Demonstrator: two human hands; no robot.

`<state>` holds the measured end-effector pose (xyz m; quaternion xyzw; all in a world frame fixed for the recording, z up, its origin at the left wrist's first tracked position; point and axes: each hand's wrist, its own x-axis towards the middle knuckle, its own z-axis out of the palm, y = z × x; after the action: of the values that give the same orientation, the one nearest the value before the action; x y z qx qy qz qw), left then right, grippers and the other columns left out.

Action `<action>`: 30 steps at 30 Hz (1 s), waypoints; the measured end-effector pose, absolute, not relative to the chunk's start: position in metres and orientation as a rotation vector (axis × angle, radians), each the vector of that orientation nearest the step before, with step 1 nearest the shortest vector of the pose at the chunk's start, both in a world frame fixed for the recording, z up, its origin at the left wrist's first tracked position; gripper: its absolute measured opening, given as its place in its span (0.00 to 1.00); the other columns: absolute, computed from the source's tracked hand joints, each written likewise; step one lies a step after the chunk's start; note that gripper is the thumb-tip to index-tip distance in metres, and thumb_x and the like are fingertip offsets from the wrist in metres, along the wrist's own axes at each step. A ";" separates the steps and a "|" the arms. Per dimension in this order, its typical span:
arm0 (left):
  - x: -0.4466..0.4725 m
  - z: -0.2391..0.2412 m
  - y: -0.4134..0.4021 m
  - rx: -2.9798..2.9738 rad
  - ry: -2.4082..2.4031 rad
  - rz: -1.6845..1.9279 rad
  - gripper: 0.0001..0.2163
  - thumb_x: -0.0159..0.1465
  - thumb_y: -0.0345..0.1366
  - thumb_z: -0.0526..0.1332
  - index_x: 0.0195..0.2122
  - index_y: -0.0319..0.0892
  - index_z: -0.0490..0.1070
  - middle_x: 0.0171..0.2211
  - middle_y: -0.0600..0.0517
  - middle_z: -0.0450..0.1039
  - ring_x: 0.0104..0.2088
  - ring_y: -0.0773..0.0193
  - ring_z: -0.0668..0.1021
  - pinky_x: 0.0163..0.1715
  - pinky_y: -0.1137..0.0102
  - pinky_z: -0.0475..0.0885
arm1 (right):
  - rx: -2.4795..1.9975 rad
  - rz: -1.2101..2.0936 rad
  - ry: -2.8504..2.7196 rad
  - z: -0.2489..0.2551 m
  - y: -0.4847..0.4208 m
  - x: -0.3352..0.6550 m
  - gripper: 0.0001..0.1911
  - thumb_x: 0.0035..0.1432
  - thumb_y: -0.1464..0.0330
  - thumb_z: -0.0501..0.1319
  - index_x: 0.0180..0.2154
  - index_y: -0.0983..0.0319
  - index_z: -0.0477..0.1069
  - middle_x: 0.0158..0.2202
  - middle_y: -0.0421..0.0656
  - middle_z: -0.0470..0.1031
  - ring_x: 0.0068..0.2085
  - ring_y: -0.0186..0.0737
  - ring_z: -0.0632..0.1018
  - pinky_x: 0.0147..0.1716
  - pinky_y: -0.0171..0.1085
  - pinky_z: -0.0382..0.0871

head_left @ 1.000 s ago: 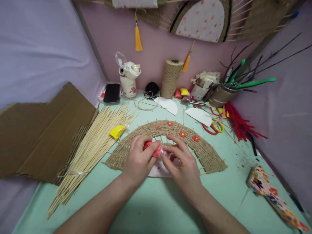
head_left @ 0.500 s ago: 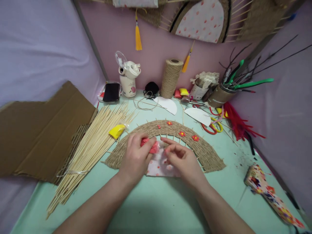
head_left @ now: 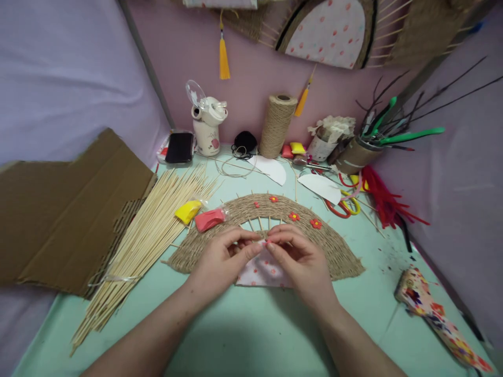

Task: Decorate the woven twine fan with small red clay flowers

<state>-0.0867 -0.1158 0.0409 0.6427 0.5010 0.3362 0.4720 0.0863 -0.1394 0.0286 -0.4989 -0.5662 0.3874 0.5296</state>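
Above the fan's spotted cloth centre [head_left: 261,272], my two hands meet at their fingertips. My right hand [head_left: 302,259] pinches a small piece of red clay [head_left: 269,242] between thumb and fingers. Thumb and forefinger of my left hand [head_left: 228,256] are closed right beside it; whatever lies between them is hidden. Beneath both hands is a woven twine fan [head_left: 338,256] with thin stick ribs. Several red flowers with yellow centres, one of them this flower [head_left: 294,216], decorate its band. A packet of red clay [head_left: 210,220] rests on the fan's left part, near a yellow clay packet [head_left: 188,211].
A bundle of thin sticks [head_left: 145,246] and cardboard [head_left: 66,220] lie left. Behind are a white bottle [head_left: 207,131], a twine spool [head_left: 277,125], white paper pieces [head_left: 320,187] and scissors [head_left: 346,207]. A flower-patterned glue gun [head_left: 436,314] lies at the right.
The red clay packet has left my left hand and now lies on the fan beside the yellow packet. My hands have come together at the fingertips.
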 end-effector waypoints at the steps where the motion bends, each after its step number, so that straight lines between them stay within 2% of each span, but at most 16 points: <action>1: -0.083 0.042 -0.118 1.383 1.142 0.768 0.14 0.61 0.47 0.63 0.36 0.41 0.78 0.31 0.49 0.74 0.30 0.64 0.74 0.30 0.70 0.68 | -1.195 0.802 -1.452 0.029 -0.141 0.085 0.03 0.58 0.69 0.64 0.33 0.57 0.78 0.36 0.43 0.75 0.40 0.37 0.76 0.38 0.36 0.73; 3: -0.079 0.040 -0.121 1.079 1.046 0.729 0.15 0.58 0.49 0.66 0.32 0.40 0.78 0.24 0.53 0.70 0.23 0.70 0.68 0.22 0.74 0.61 | -1.201 0.602 -1.609 0.029 -0.144 0.083 0.05 0.59 0.71 0.63 0.35 0.57 0.77 0.37 0.43 0.74 0.40 0.37 0.76 0.39 0.37 0.73; 7: -0.076 0.036 -0.121 0.769 0.989 0.790 0.16 0.49 0.46 0.73 0.29 0.38 0.77 0.21 0.56 0.66 0.20 0.75 0.63 0.20 0.76 0.55 | -1.190 0.483 -1.763 0.028 -0.147 0.081 0.07 0.61 0.73 0.61 0.39 0.58 0.76 0.37 0.44 0.74 0.40 0.39 0.76 0.39 0.39 0.73; 10: -0.075 0.036 -0.120 0.634 0.965 0.801 0.16 0.48 0.44 0.74 0.28 0.37 0.76 0.21 0.56 0.67 0.20 0.77 0.63 0.20 0.78 0.56 | -1.203 0.568 -1.752 0.029 -0.147 0.083 0.10 0.62 0.72 0.60 0.44 0.57 0.76 0.40 0.44 0.74 0.38 0.37 0.77 0.35 0.37 0.74; 12: -0.075 0.037 -0.119 0.572 0.949 0.806 0.15 0.50 0.42 0.74 0.30 0.37 0.76 0.24 0.55 0.70 0.22 0.76 0.67 0.23 0.79 0.61 | -1.207 0.604 -1.715 0.031 -0.146 0.084 0.11 0.62 0.72 0.61 0.46 0.57 0.75 0.40 0.44 0.74 0.36 0.35 0.76 0.33 0.36 0.73; 15: -0.075 0.036 -0.117 0.505 0.904 0.809 0.14 0.49 0.38 0.75 0.32 0.37 0.76 0.28 0.53 0.73 0.29 0.73 0.74 0.33 0.77 0.69 | -1.198 0.595 -1.682 0.033 -0.145 0.086 0.10 0.62 0.72 0.60 0.45 0.57 0.75 0.39 0.44 0.75 0.37 0.35 0.76 0.32 0.35 0.73; 17: -0.076 0.035 -0.116 0.494 0.891 0.819 0.13 0.48 0.34 0.75 0.33 0.38 0.76 0.30 0.52 0.75 0.33 0.71 0.76 0.37 0.76 0.70 | -1.201 0.575 -1.663 0.033 -0.145 0.087 0.09 0.62 0.72 0.59 0.43 0.57 0.75 0.38 0.44 0.75 0.37 0.36 0.76 0.31 0.35 0.72; 20: -0.077 0.033 -0.116 0.531 0.904 0.882 0.14 0.47 0.31 0.75 0.34 0.39 0.75 0.30 0.54 0.75 0.32 0.72 0.75 0.34 0.78 0.68 | -1.212 0.559 -1.631 0.033 -0.144 0.088 0.09 0.62 0.73 0.59 0.42 0.57 0.75 0.37 0.43 0.74 0.35 0.35 0.75 0.31 0.35 0.72; 23: -0.079 0.032 -0.116 0.556 0.899 0.932 0.14 0.48 0.31 0.75 0.35 0.40 0.75 0.26 0.57 0.71 0.28 0.75 0.72 0.30 0.79 0.65 | -1.212 0.568 -1.629 0.031 -0.144 0.088 0.10 0.62 0.74 0.59 0.43 0.57 0.75 0.37 0.42 0.74 0.36 0.35 0.76 0.32 0.35 0.71; 27: -0.079 0.033 -0.117 0.553 0.830 0.928 0.11 0.56 0.37 0.71 0.38 0.39 0.75 0.24 0.57 0.70 0.26 0.75 0.71 0.30 0.78 0.66 | -1.211 0.574 -1.650 0.030 -0.145 0.088 0.10 0.62 0.74 0.58 0.43 0.57 0.75 0.38 0.42 0.75 0.38 0.36 0.76 0.33 0.35 0.71; 30: -0.079 0.034 -0.117 0.533 0.816 0.923 0.12 0.57 0.35 0.70 0.41 0.40 0.75 0.26 0.55 0.74 0.28 0.74 0.73 0.32 0.78 0.68 | -1.222 0.575 -1.652 0.030 -0.144 0.088 0.10 0.63 0.74 0.58 0.43 0.56 0.75 0.38 0.43 0.75 0.38 0.37 0.76 0.34 0.36 0.72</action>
<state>-0.0785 -0.1165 0.0335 0.2470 0.3778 0.4277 0.7831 0.0877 -0.1443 0.0296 -0.5015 -0.6781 0.2360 0.4826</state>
